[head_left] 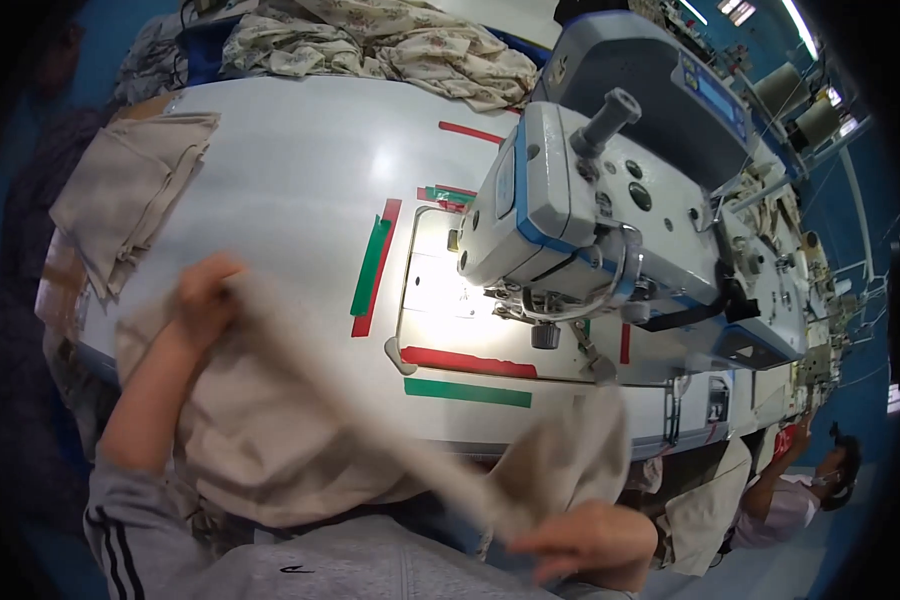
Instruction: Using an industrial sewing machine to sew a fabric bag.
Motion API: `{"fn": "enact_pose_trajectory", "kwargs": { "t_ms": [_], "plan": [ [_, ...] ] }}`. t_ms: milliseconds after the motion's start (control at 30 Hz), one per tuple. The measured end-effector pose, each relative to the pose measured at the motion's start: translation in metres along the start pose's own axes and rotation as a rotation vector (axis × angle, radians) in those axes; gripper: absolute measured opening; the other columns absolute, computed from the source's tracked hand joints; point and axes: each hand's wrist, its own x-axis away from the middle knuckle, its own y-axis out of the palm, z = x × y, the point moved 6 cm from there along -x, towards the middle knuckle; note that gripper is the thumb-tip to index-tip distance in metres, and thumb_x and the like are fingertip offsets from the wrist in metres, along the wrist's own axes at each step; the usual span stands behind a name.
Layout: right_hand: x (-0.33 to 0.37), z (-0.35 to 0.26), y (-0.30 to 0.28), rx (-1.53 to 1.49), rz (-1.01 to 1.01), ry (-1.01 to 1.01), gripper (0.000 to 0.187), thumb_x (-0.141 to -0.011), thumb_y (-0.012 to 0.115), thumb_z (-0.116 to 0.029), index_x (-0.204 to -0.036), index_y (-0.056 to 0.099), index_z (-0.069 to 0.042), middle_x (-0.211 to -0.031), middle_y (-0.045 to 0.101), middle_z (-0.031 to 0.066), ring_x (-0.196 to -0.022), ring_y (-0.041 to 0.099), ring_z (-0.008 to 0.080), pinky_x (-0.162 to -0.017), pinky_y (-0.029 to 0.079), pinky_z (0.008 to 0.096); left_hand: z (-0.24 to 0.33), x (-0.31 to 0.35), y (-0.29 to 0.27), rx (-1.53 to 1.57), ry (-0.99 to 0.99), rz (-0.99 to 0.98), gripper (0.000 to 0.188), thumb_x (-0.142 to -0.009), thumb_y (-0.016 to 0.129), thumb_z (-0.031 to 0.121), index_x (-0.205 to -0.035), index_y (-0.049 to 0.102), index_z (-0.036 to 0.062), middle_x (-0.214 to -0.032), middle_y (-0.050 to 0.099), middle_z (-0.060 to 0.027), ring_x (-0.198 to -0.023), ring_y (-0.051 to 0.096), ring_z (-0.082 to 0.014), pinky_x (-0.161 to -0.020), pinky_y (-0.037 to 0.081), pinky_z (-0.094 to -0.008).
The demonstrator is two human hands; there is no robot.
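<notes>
A large piece of beige fabric (pixel 300 430) hangs over the near edge of the white sewing table, across my lap. My left hand (pixel 208 292) is closed on its upper corner, above the left part of the table. From there a long edge, smeared by motion, runs down to my right hand (pixel 592 542) at the lower right, whose blurred fingers pinch the other end. More beige cloth rises behind my right hand. The sewing machine (pixel 560 210) stands beyond the fabric, its lamp lighting the needle plate (pixel 440 300); no cloth lies under the needle.
A folded stack of beige cloth (pixel 135 190) lies at the table's left end. Floral fabric (pixel 380 50) is heaped along the back. Red tape (pixel 470 362) and green tape (pixel 467 393) mark the tabletop. At far right a co-worker (pixel 795 495) sits by another machine.
</notes>
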Motion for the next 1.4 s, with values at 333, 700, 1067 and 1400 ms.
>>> {"fn": "enact_pose_trajectory", "kwargs": {
  "t_ms": [333,700,1067,1400],
  "plan": [
    [0.101,0.04,-0.054,0.455,0.48,0.544,0.02,-0.069,0.073,-0.011,-0.085,0.067,0.0,-0.087,0.068,0.0132,-0.084,0.066,0.0279,-0.072,0.051,0.0349,0.05,-0.011,-0.104,-0.298,0.338,-0.06,0.012,-0.081,0.071,0.01,-0.089,0.063,0.0062,-0.075,0.066,-0.0071,-0.062,0.062,-0.0252,-0.054,0.048,-0.0356],
    [-0.111,0.05,-0.015,0.851,0.567,-0.184,0.054,-0.076,0.07,-0.007,-0.127,0.052,-0.004,-0.135,0.052,0.0154,-0.124,0.053,0.0315,-0.097,0.049,0.0413,0.125,-0.057,0.116,-0.261,-0.191,-0.617,0.067,-0.086,0.064,0.033,-0.136,0.045,-0.0059,-0.146,0.041,-0.0208,-0.138,0.035,-0.0369,-0.113,0.029,-0.0494],
    [-0.103,0.107,-0.085,1.081,0.664,-0.141,0.048,-0.076,0.079,-0.019,-0.119,0.059,-0.014,-0.121,0.061,0.0062,-0.113,0.059,0.0286,-0.09,0.05,0.0401,0.094,-0.069,0.114,-0.083,0.245,-0.746,0.064,-0.087,0.056,0.032,-0.145,0.041,0.0118,-0.153,0.035,-0.0165,-0.146,0.026,-0.0328,-0.12,0.013,-0.0527],
    [-0.136,0.061,-0.044,1.074,0.459,-0.321,0.045,-0.08,0.062,-0.009,-0.125,0.059,-0.003,-0.123,0.057,0.0062,-0.116,0.058,0.0187,-0.084,0.055,0.0275,0.142,-0.083,0.125,0.237,0.084,-0.764,0.04,-0.088,0.051,0.009,-0.128,0.056,0.0038,-0.13,0.055,-0.0191,-0.129,0.047,-0.0308,-0.113,0.032,-0.0427]
  ]
}}
